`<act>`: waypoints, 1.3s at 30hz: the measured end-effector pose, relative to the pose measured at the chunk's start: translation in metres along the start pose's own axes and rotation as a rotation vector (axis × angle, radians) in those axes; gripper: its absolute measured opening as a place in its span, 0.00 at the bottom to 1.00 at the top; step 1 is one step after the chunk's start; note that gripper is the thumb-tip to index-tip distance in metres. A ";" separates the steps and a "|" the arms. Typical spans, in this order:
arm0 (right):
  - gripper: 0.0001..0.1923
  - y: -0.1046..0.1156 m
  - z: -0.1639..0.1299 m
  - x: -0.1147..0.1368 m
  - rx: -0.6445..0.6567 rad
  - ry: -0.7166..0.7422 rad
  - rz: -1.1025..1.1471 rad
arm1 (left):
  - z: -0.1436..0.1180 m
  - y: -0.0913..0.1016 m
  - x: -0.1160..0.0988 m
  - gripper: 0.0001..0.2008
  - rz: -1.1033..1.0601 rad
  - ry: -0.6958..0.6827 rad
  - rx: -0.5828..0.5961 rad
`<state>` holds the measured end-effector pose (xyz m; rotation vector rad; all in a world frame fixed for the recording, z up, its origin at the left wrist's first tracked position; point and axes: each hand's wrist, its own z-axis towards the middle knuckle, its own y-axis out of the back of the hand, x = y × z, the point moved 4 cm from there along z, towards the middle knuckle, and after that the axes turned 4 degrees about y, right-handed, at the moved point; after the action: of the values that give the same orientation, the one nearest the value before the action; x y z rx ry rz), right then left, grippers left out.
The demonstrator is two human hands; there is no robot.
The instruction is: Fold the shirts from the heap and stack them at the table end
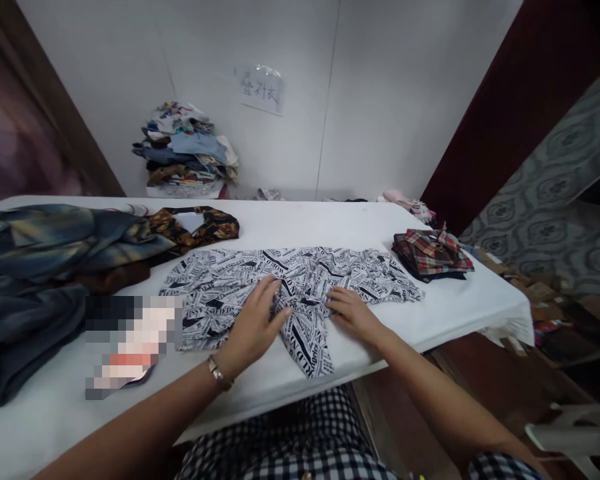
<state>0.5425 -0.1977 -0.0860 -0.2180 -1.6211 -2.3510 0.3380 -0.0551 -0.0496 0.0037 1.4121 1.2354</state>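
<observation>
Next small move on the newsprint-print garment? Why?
I'd probably fold the near flap up onto the garment: it juts toward the near edge of the table, while the rest lies spread crosswise. The left hand and right hand are already on either side of it.

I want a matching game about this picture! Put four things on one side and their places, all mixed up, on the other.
Things:
1. newspaper-print garment
2. red plaid clothing
3. paper sign
4. tall clothes pile

Places:
A. on the white wall
B. beyond the table's far edge
C. under the left hand and right hand
D. towards the table's right end

Pairs: 1-C, 2-D, 3-A, 4-B
</observation>
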 end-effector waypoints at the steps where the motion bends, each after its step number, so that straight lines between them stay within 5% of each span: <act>1: 0.16 -0.002 0.002 -0.002 -0.020 0.007 -0.009 | -0.011 -0.002 -0.010 0.23 0.119 -0.152 0.030; 5: 0.15 -0.006 0.005 -0.007 -0.148 0.024 0.036 | -0.056 -0.030 -0.041 0.16 0.349 -0.523 0.390; 9: 0.16 -0.001 0.005 -0.020 -0.231 -0.031 0.079 | -0.061 -0.051 -0.040 0.13 0.415 -0.443 0.508; 14: 0.16 0.013 -0.006 -0.066 -0.329 -0.223 0.174 | -0.045 -0.045 -0.042 0.04 0.122 -0.320 0.607; 17: 0.20 0.021 -0.016 -0.091 -0.346 -0.330 0.174 | -0.031 -0.012 -0.056 0.05 -0.098 -0.281 0.508; 21: 0.29 0.027 -0.010 -0.106 -0.258 -0.323 0.099 | -0.008 0.057 -0.078 0.04 -0.405 -0.259 0.188; 26: 0.28 0.033 0.016 -0.116 -0.119 -0.296 -0.056 | 0.013 0.119 -0.081 0.06 -0.794 0.016 -0.227; 31: 0.12 0.042 0.018 -0.128 -0.052 -0.259 -0.020 | 0.024 0.134 -0.073 0.07 -0.968 0.221 -0.307; 39: 0.14 0.086 -0.022 -0.138 -0.329 -0.403 0.331 | 0.003 0.136 -0.047 0.03 -0.780 0.296 -0.325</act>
<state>0.7013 -0.2273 -0.0560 -1.0009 -1.2058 -2.3913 0.2692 -0.0234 0.0726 -0.9018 1.2485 0.7994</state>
